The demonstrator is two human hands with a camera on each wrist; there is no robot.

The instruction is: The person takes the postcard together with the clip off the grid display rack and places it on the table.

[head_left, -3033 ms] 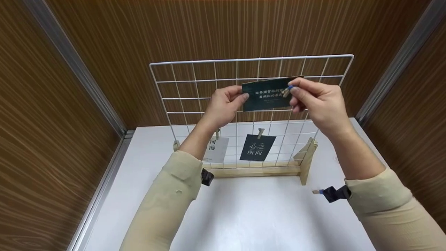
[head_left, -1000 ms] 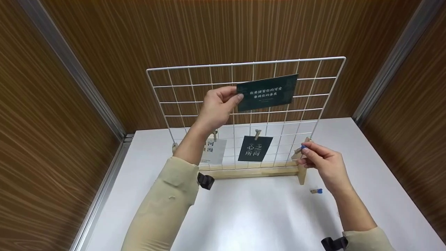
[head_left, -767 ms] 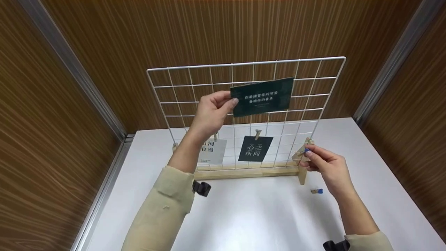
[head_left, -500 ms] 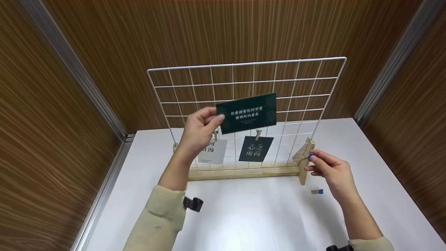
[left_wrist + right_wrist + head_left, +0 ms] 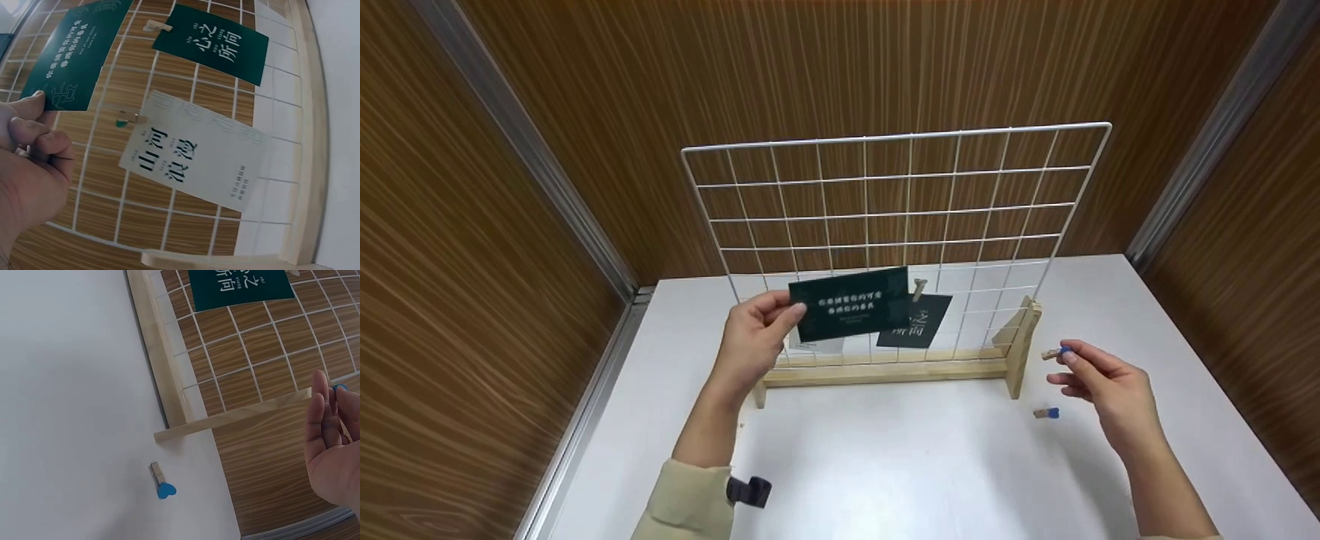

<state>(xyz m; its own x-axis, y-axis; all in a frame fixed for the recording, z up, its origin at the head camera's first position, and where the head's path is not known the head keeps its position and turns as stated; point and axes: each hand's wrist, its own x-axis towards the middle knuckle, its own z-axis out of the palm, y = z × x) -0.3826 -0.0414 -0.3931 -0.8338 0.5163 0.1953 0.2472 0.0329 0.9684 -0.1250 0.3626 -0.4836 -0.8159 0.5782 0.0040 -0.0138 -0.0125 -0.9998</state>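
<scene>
My left hand (image 5: 754, 341) pinches a dark green card (image 5: 851, 304) with white lettering by its left edge, between thumb and fingers. The card is in front of the white wire grid (image 5: 885, 193), overlapping the hung cards in the head view. In my right hand (image 5: 1110, 386), thumb and forefinger pinch a small wooden clothespin (image 5: 1051, 355) with a blue end, right of the grid. Below that hand a second clothespin (image 5: 162, 482) with a blue heart lies on the table. A white card (image 5: 194, 152) and another green card (image 5: 216, 48) hang from clothespins on the grid.
The grid stands on a wooden base (image 5: 885, 373) with an upright side foot (image 5: 1020, 349). The white table (image 5: 885, 457) extends in front of it. Wood-grain panels (image 5: 840, 67) close off the back and both sides.
My left hand has lowered the green card down and to the left from the grid's upper part. My right hand has moved away from that card, down and right, still holding the clothespin.
</scene>
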